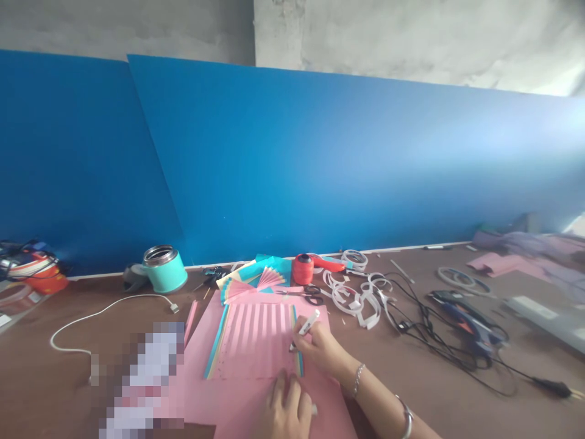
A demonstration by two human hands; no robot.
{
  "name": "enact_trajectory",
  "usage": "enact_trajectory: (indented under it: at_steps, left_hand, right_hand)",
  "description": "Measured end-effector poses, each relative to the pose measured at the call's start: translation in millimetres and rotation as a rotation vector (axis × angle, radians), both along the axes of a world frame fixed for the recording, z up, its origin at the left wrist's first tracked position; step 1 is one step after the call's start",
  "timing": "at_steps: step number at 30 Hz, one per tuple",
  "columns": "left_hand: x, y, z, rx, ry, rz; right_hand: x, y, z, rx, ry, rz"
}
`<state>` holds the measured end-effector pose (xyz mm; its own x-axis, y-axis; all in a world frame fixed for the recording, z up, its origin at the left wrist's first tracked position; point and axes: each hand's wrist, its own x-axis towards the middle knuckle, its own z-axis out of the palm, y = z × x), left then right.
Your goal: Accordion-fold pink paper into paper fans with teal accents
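Observation:
My right hand (320,341) is closed round a white marker (309,323), its dark tip down at the right edge of a pleated pink paper (256,341). That paper has blue and cream strips showing along both sides and small dark marks near its left edge. It lies on a larger pink sheet (201,372). My left hand (287,408) rests with fingers stretched out at the paper's lower edge. Beside it a small white piece (314,410) shows, partly hidden. Folded pink paper fans (256,285) and scissors (313,295) lie just beyond.
A red thread spool (302,269) stands behind the sheets. To the right are coiled white strips (361,299), black cables (429,335) and a dark blue tool (470,326). Leftward are a turquoise cup (165,271) and a white cable (105,306). A blue panel (320,164) borders the table.

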<state>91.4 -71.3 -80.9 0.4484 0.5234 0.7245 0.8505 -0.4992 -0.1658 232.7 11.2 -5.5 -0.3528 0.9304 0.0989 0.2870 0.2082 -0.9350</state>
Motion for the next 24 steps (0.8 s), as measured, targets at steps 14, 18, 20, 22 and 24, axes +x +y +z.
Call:
enact_trajectory:
  at_steps: [14, 18, 20, 22, 24]
  left_hand:
    - [1, 0, -1.4, 0.006, -0.012, 0.0]
    - [0, 0, -0.6, 0.016, -0.009, -0.006]
    - [0, 0, -0.6, 0.016, -0.008, -0.003]
    - [0, 0, -1.0, 0.014, -0.009, -0.003]
    - [0, 0, -1.5, 0.009, -0.01, -0.005]
  right_hand:
    - [3, 14, -11.7, 0.07, -0.036, -0.101]
    - [4, 18, -13.4, 0.081, -0.015, -0.165]
    - [4, 18, -12.5, 0.093, -0.017, -0.155]
    - [4, 18, -11.5, 0.102, -0.027, -0.143]
    - [4, 18, -11.3, 0.107, -0.05, -0.15]
